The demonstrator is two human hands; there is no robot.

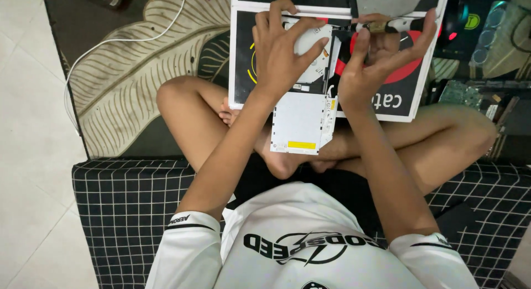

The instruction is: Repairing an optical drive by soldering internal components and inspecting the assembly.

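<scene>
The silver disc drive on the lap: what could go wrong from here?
1. The disc drive overhangs the edge of the board above the crossed legs; only the left hand steadies it, so it may slip off.
2. The right hand holds the screwdriver very close to the left fingers; a slip could jab them.

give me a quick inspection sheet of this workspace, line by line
surface: white-and-black board across the crossed legs, on a leaf-patterned mat
job's things: slim silver optical drive lying on the board, its near end overhanging
clutter: green circuit board and dark gear at right
hands: left hand spread on the drive; right hand holding a screwdriver
cables: white cable looping over the mat
surroundings: pale tiled floor, black grid-patterned cushion
</scene>
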